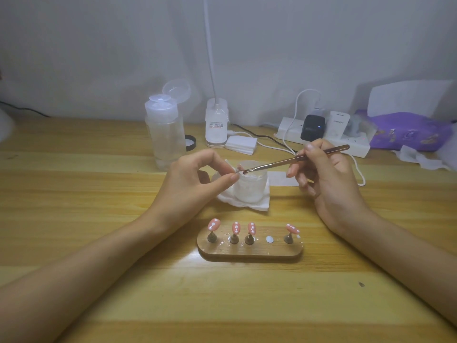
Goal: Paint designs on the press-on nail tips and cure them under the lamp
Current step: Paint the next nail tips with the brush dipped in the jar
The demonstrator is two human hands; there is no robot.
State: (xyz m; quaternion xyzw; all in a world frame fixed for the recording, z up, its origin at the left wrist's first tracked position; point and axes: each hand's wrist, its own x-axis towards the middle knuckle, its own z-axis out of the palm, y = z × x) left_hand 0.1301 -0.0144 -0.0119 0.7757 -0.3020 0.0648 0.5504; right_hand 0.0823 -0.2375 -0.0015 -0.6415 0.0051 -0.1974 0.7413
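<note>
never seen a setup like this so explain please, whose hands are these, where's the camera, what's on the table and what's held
There is no machine: these are a person's two bare hands, filmed by one camera worn on the head, looking down at a wooden table. The left hand pinches a small nail tip; the right hand holds a thin brush whose end reaches it. Nearest the person, a wooden stand carries four pink dotted tips, with one spot bare. Behind it a frosted jar sits on a white tissue. Further back: a clear bottle, a white lamp and a power strip.
</note>
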